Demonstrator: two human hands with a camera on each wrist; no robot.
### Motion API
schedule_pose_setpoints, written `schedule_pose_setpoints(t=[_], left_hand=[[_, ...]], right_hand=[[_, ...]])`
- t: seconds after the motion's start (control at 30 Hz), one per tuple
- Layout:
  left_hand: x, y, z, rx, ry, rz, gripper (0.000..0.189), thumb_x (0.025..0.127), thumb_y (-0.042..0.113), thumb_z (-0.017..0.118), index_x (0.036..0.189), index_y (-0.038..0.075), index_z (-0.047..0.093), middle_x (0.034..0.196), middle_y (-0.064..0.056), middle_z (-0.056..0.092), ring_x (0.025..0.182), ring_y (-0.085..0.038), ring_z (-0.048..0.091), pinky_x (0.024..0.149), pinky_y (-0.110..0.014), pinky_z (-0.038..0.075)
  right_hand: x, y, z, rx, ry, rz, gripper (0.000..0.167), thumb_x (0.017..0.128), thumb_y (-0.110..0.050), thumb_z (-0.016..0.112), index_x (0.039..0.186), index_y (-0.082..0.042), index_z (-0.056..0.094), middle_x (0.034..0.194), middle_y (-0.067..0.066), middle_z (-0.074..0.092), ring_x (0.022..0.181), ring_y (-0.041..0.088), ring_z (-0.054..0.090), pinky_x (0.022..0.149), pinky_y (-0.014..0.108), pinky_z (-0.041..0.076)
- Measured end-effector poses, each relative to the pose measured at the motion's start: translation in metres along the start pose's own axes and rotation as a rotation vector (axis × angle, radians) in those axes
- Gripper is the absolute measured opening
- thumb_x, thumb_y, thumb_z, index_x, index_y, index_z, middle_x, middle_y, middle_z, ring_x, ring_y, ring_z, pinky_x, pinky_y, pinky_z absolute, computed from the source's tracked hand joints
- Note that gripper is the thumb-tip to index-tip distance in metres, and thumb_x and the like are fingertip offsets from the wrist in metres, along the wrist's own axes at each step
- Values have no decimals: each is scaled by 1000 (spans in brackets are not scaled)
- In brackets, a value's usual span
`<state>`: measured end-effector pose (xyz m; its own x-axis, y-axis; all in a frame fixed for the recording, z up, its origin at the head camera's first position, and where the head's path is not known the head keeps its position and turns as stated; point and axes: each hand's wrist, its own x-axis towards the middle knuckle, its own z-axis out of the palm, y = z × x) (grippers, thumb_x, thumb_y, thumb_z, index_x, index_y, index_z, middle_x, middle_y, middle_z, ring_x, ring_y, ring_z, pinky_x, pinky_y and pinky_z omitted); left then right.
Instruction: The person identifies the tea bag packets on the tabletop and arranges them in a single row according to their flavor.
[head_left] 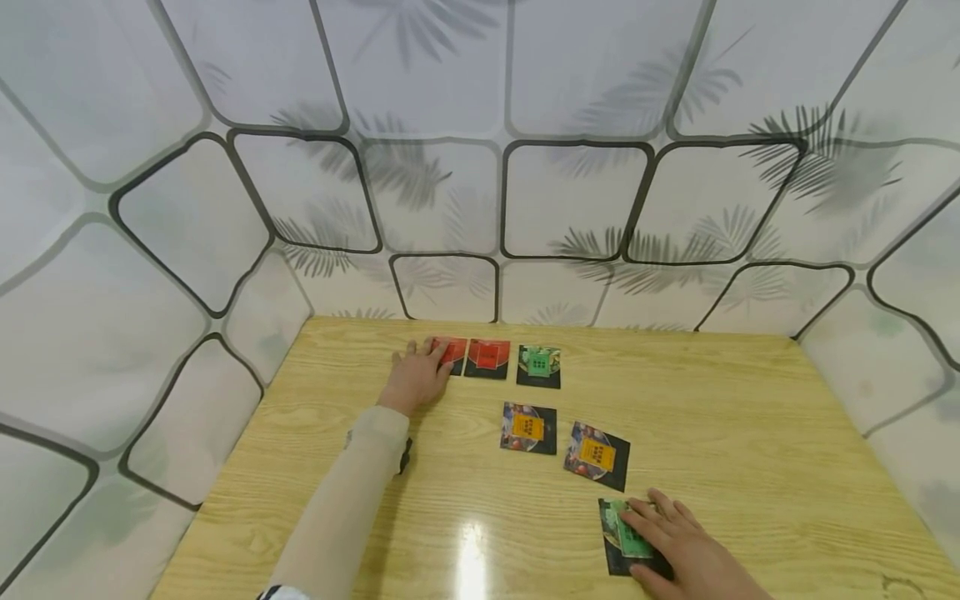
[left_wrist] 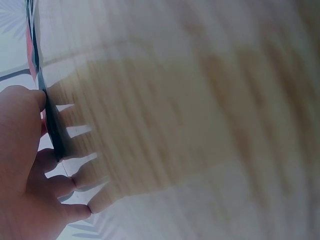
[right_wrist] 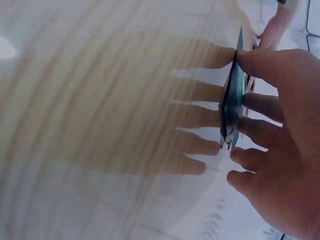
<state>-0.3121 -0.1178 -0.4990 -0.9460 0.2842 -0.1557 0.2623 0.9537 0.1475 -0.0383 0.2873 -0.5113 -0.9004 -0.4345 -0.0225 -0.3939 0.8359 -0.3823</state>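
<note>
At my 12 o'clock a pale wall [head_left: 555, 200] rises behind the bench [head_left: 735, 400], covered in rounded blocks outlined in grey and black, with shadowy grey palm fronds [head_left: 795, 150] printed across it. A side wall [head_left: 90, 333] at my 9 o'clock and another [head_left: 915, 350] at my 3 o'clock carry the same outlines. My bench is yellowish wood with wavy grain, glossy enough that a white glare [head_left: 471, 558] shines at my 6 o'clock

Red-and-black packet [head_left: 456, 354], flat toward the desk's [head_left: 750, 417] far left, left part beneath my left grip [head_left: 416, 377], green-and-black packet [head_left: 632, 546], flat, slightly turned, nearer me, right part beneath my right grip [head_left: 686, 546]
</note>
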Motion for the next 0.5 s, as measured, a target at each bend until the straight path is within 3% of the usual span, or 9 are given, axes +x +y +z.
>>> schedule_pose_setpoints(t=[0.17, 0.2, 0.27, 0.3, 0.37, 0.4, 0.5], left_hand=[[-1, 1, -1, -12, -6, -4, 60, 115, 47, 32, 169, 20, 28, 174, -18, 26, 159, -52, 23, 123, -74, 23], [-1, 2, -1, -14, -5, -3, 60, 115, 47, 32, 169, 20, 28, 174, -18, 26, 158, -52, 23, 123, -74, 23], [-1, 2, -2, -16, -4, -4, 61, 115, 47, 33, 169, 20, 28, 174, -19, 26, 158, -52, 23, 123, -74, 23], [-1, 2, -2, -14, -3, -3, 61, 115, 47, 32, 169, 20, 28, 174, -19, 26, 158, -52, 23, 123, -74, 24], [-1, 1, -1, -12, -2, -4, 61, 115, 47, 33, 169, 20, 28, 174, -19, 26, 158, -52, 24, 123, -74, 24], [-1, 1, -1, -11, -2, -4, 61, 115, 47, 33, 169, 20, 28, 174, -19, 26, 158, -52, 24, 123, -74, 24], [0, 0, 0, -9, -4, -6, 61, 115, 47, 32, 169, 21, 28, 174, -18, 25, 158, -52, 23, 123, -74, 23]], right_hand=[[-9, 15, -7, 41, -24, 51, 62, 98, -44, 72, 147, -9, 61, 150, 22, 59, 139, 58, 48, 112, -2, -11], [-10, 18, -9, 46, -22, 57, 61, 97, -43, 74, 146, -8, 61, 150, 23, 59, 138, 59, 48, 116, 1, -12], [-12, 23, -13, 50, -26, 87, 62, 95, -41, 76, 146, -8, 62, 150, 24, 59, 139, 61, 47, 134, 29, 3], [-13, 25, -15, 59, -40, 117, 63, 95, -41, 77, 146, -9, 62, 151, 24, 58, 141, 60, 45, 135, 45, 13], [-12, 27, -19, 72, -67, 173, 64, 94, -42, 77, 147, -10, 61, 152, 24, 57, 144, 60, 42, 121, 70, 28], [-12, 28, -21, 72, -73, 188, 65, 94, -42, 78, 148, -10, 61, 152, 24, 57, 144, 60, 42, 111, 77, 34], [-10, 31, -25, 73, -74, 206, 66, 94, -43, 77, 149, -9, 60, 152, 25, 57, 144, 60, 42, 111, 77, 34]])
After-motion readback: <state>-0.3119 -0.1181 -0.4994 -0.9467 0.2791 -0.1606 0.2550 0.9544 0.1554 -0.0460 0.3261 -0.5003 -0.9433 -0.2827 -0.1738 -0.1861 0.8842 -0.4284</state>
